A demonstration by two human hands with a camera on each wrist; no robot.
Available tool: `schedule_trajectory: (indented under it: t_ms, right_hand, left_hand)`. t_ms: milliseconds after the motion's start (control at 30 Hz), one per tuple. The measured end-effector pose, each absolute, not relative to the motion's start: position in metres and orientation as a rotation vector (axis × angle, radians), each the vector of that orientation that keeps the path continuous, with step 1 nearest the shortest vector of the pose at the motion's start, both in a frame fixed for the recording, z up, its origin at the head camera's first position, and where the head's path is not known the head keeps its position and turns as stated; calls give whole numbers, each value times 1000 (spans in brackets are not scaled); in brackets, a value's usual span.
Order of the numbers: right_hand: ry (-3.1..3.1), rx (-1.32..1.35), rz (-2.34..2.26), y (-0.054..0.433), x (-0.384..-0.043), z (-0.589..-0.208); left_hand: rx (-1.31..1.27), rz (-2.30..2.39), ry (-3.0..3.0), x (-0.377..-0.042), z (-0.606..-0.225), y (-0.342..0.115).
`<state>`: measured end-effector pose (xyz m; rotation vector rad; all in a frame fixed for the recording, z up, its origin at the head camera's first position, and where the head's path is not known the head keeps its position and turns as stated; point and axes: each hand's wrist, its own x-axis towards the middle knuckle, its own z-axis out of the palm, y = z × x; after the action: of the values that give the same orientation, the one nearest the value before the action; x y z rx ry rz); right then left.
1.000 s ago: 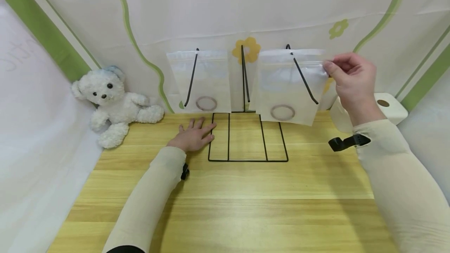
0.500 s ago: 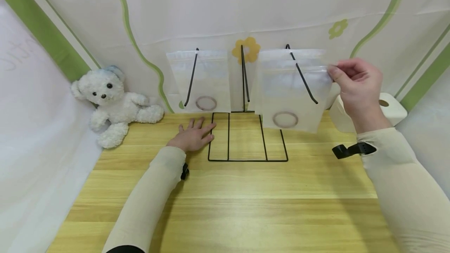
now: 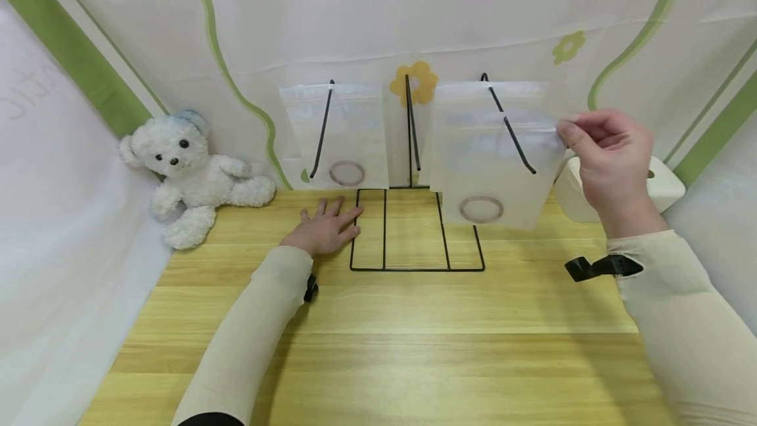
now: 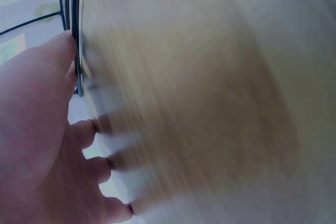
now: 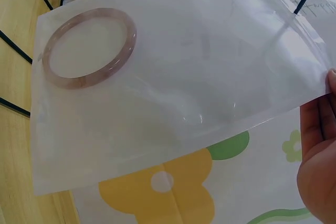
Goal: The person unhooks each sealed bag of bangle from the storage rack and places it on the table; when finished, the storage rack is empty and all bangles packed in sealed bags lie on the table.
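My right hand (image 3: 615,160) pinches the upper right corner of a clear zip bag (image 3: 503,163) between thumb and fingers. That bag hangs partway along the right hook (image 3: 520,146) of a black wire display rack (image 3: 414,269). A pinkish bangle (image 5: 116,65) lies in its bottom, large in the right wrist view. Behind it, a second bag (image 3: 461,89) hangs further back on the same hook. My left hand (image 3: 322,232) rests on the table with fingers spread, two of them reaching the rack base's left side. In the left wrist view the left hand (image 4: 31,124) is beside dark wires.
Another zip bag (image 3: 349,127) with a bangle hangs on the left hook. The middle hook (image 3: 412,130) carries no visible bag. A white teddy bear (image 3: 195,176) sits at the left, and a white tissue box (image 3: 668,183) stands behind my right wrist.
My right hand has moved toward me, down and slightly right, drawing the front bag along the hook away from the bag behind. The left hand has stayed in place.
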<state>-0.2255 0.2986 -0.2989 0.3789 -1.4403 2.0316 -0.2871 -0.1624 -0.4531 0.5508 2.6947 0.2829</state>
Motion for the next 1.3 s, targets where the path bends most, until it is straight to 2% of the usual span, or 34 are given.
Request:
schedule_trajectory:
  t_ms: [400,900,1300]
  right_hand:
    - [-1441,468,1907,296,-210,-302]
    - [-1303,507,2017,295,-195,-306]
    - [-1307,551,2008,298,-180,-311]
  left_hand:
    - [570,269,2716,-286,-453,-162]
    - [578,263,2707,-284,-449,-162]
    - [565,250,2699,-296,-466,-167]
